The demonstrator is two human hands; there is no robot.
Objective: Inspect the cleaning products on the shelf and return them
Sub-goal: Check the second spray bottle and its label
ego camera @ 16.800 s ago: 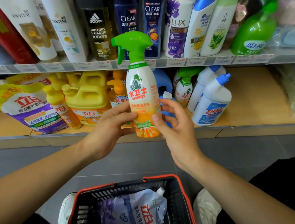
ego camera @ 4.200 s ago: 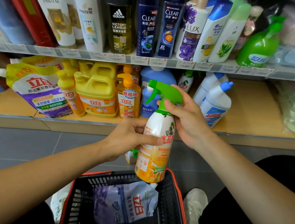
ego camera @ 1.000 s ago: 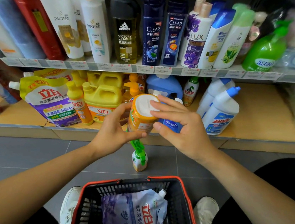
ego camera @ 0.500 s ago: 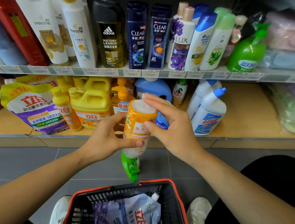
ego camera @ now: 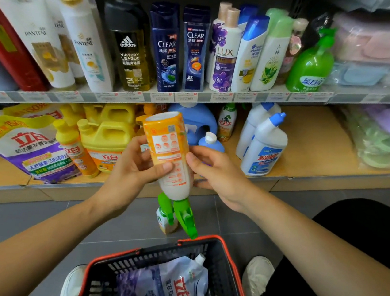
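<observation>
The inspection step was in hand. The spray bottle was held upside down in front of the lower shelf, base at twelve o'clock and green trigger at six o'clock above the basket, with its printed label facing the person. The left hand had its grip wrapped round the bottle's middle, thumb across the label. The right hand pinched its side at three o'clock. The next move probably called for turning it upright and standing it by the matching bottle at one o'clock.

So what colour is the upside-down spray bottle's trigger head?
Bright green: the plastic trigger head, best in head view.
</observation>
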